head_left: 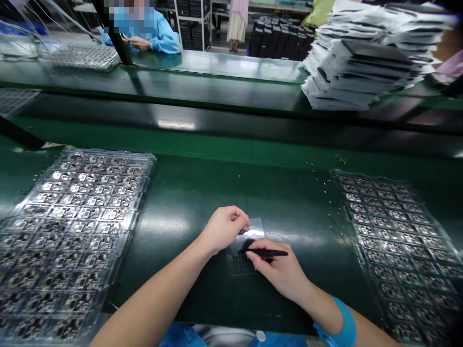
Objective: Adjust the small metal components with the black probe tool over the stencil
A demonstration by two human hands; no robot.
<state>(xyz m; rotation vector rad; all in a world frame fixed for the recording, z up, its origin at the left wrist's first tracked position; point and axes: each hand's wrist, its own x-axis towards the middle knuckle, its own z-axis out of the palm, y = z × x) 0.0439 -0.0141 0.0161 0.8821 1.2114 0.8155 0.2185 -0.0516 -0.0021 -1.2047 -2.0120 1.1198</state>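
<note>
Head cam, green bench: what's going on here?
A person's left hand is pinched at the top of a clear film sheet, on something too small to tell. The right hand grips black tweezers over the film. Trays of circuit boards lie on either side: one left, one right. Farther off, a co-worker in blue sits across the line.

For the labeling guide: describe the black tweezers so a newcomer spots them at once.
On the green workbench, look between the clear circuit-board tray on the left of the view and its twin on the right. The black tweezers are in the right hand, the one with the blue cuff. They are the only long black tool there.
</note>
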